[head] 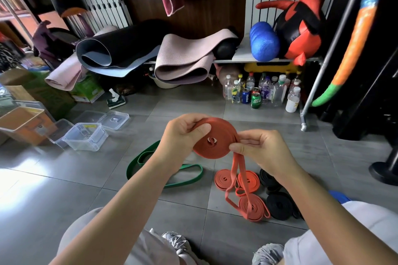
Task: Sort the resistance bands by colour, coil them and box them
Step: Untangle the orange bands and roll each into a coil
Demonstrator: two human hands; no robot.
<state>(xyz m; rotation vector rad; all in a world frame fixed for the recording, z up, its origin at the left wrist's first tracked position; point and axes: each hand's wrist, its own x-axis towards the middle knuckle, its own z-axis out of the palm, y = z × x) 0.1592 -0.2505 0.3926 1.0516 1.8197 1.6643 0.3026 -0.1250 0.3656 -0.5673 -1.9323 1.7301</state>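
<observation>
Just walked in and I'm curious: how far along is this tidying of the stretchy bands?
Done: three coiled orange-red rubber bands and the coiled black rubber bands lie grouped on the grey tiled floor. In hand: the left hand grips a fourth orange-red coil while the right hand pinches its loose tail, not yet wound in. Left: the green rubber bands lie uncoiled, and the clear plastic box looks empty.

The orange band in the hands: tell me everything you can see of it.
The orange band is a flat, matte, rubbery-looking strip, mostly wound into a spiral disc with a small open centre. The left hand grips its left edge; the right hand pinches the right rim, where a loose doubled tail hangs down.
</observation>
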